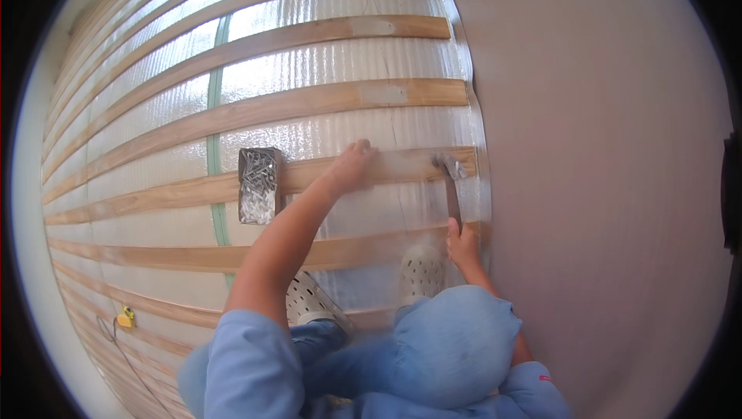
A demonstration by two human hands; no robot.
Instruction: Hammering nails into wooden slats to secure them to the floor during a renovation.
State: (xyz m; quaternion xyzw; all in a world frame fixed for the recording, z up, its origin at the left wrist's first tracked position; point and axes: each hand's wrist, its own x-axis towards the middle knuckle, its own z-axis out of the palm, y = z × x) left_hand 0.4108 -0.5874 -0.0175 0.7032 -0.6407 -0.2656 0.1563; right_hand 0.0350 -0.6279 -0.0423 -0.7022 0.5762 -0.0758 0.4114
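Observation:
My right hand (462, 245) is closed around the handle of a hammer (452, 195). The hammer's blurred head lies over the right end of a wooden batten (294, 175), beside a small white piece too smeared to identify. My left hand (352, 164) rests on that same batten, left of the hammer, with fingers slightly bent and apart. Left of it an open box (260, 185) of metal nails and white plastic pieces sits across the batten.
Rows of battens (294, 98) cross shiny ribbed foil (309, 56) with green tape (214, 94). A pinkish smooth surface (595, 148) borders the right. A yellow tool (125, 318) with a cord lies lower left. My shoes (421, 268) and bent knees are below.

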